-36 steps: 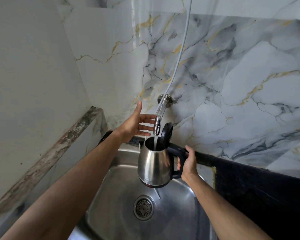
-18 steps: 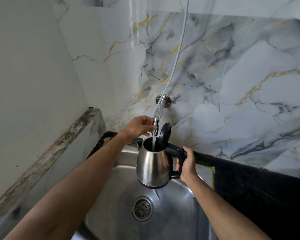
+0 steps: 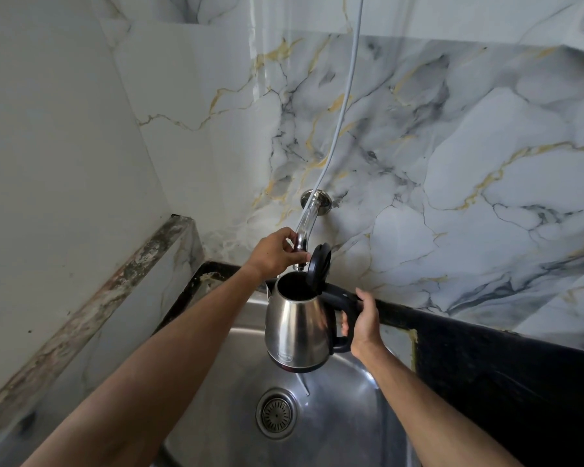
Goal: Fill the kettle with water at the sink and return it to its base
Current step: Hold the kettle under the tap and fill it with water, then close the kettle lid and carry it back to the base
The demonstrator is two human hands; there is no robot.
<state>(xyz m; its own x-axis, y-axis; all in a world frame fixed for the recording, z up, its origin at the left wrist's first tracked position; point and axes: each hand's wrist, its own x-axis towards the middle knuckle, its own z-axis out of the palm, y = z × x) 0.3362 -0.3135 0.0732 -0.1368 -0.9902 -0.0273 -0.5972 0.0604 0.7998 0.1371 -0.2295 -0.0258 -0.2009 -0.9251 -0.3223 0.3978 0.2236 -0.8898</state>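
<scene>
A steel kettle [image 3: 295, 326] with a black handle hangs above the steel sink [image 3: 348, 409], its black lid [image 3: 318, 267] flipped up. My right hand [image 3: 363, 320] grips the handle at the kettle's right side. Just above the kettle's mouth is the chrome tap [image 3: 305, 227], which juts from the marble wall. My left hand [image 3: 277, 252] is closed around the tap's lower end. No stream of water shows between the tap and the kettle. The kettle's base is not in view.
A round drain [image 3: 277, 413] sits in the sink's floor below the kettle. A black counter [image 3: 506, 358] runs to the right of the sink. A white cord [image 3: 343, 106] hangs down the wall to the tap. A stained ledge [image 3: 91, 308] borders the left.
My left hand went from open beside the tap to closed on its end. The stream of water into the kettle has stopped. The kettle stays held under the tap.
</scene>
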